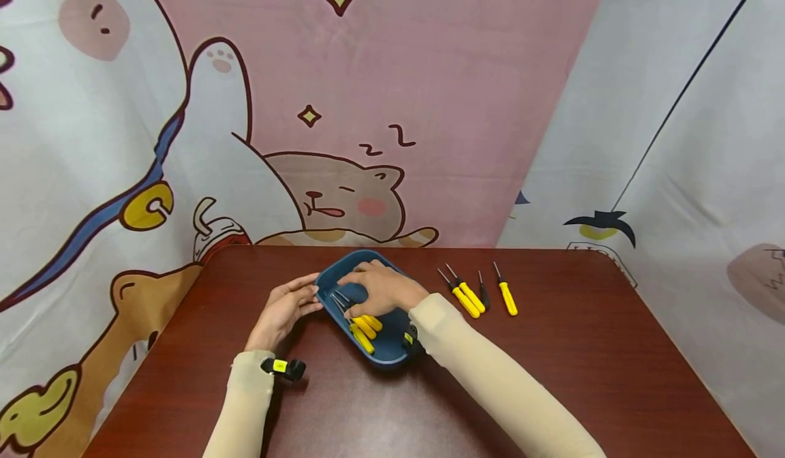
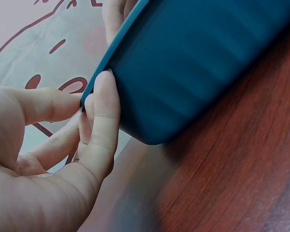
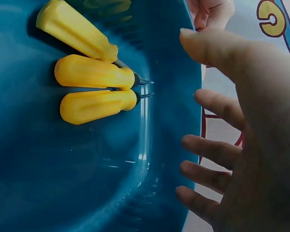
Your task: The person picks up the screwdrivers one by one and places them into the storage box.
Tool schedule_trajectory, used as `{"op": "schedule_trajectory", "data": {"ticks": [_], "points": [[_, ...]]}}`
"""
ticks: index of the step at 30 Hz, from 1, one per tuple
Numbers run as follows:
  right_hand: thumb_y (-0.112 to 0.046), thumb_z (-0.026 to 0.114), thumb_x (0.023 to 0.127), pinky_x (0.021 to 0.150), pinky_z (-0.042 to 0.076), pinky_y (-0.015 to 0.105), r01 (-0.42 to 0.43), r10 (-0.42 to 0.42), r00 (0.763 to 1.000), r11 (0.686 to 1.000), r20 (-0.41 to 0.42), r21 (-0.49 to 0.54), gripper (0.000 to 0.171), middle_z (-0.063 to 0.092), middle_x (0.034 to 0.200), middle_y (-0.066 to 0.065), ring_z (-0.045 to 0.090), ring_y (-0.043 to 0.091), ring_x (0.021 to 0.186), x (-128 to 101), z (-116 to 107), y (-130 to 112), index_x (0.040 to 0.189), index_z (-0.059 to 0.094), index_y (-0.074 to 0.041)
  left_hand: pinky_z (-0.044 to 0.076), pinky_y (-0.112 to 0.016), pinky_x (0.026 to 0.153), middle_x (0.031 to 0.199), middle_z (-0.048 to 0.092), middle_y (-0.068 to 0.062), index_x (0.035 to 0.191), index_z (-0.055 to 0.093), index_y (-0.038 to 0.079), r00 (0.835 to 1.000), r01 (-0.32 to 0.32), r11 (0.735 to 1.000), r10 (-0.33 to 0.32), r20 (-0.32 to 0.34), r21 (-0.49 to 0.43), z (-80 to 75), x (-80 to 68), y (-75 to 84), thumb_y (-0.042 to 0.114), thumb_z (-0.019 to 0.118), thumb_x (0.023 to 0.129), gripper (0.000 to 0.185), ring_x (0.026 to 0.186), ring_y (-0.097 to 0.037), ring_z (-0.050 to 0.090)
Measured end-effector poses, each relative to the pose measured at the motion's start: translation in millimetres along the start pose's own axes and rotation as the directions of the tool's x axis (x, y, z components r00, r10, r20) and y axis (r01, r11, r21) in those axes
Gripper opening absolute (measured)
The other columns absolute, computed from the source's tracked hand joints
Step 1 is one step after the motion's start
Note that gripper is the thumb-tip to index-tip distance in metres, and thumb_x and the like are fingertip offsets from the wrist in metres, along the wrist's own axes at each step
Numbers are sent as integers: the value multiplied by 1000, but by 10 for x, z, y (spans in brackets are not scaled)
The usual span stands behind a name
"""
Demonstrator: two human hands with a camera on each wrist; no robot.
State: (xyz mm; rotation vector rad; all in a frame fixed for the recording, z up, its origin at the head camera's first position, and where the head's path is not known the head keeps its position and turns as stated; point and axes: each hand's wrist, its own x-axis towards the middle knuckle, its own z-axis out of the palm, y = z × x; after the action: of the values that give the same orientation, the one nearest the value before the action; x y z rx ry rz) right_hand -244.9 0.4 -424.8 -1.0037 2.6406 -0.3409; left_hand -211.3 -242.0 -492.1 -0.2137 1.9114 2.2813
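"What are the hands doing?"

"The left hand [image 1: 287, 313] pinches the left rim of the blue tray [image 1: 388, 362], thumb against fingers. The right hand [image 1: 383, 291] is over the tray, its fingers spread and gripping nothing."

"Where's the tray?"

"On the tabletop [image 1: 343, 417], toward the far edge and left of the loose tools, set at a slant from far left to near right."

"Anything in it?"

"Three yellow-handled tools [image 1: 362, 339], side by side, with their thin shafts pointing to the far left. In the right wrist view the right hand's fingers are apart from those handles."

"And to the right of the tray?"

"Two more yellow handles [image 1: 466, 302] lie just beside each other, then a smaller black tool [image 1: 483, 291], then a single yellow one [image 1: 508, 299] farther right. Their shafts all point to the far side."

"Behind the tabletop?"

"A cloth [image 1: 460, 103] printed with cartoon animals."
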Motion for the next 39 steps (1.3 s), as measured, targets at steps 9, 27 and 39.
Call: {"op": "schedule_trajectory", "data": {"ticks": [9,27,39], "points": [[-69,66,88,128,15,63,51,-54,997,997,-56,-54,82,18,173,4,11,34,160,-105,-44,11,159,36,-40,64,-28,79,103,72,-7,147,52,-1,1000,1,1000,-1,-2,21,-1,-2,2,7,60,102,46,80,-11,70],[-82,50,88,130,4,59,-56,40,976,996,-216,-72,88,4,174,0,1,30,162,-283,-108,209,162,24,-44,64,-29,76,110,71,-12,146,54,0,999,9,1000,-8,-35,12,-14,25,-18,6,62,101,46,79,-12,69],[-83,49,87,130,2,60,-104,86,959,993,-271,-50,91,4,174,0,3,30,162,-413,-177,392,163,23,-40,64,-28,77,103,71,-7,146,53,0,1000,5,1000,-5,-25,13,11,2,-16,6,63,101,47,78,-11,68]]}}
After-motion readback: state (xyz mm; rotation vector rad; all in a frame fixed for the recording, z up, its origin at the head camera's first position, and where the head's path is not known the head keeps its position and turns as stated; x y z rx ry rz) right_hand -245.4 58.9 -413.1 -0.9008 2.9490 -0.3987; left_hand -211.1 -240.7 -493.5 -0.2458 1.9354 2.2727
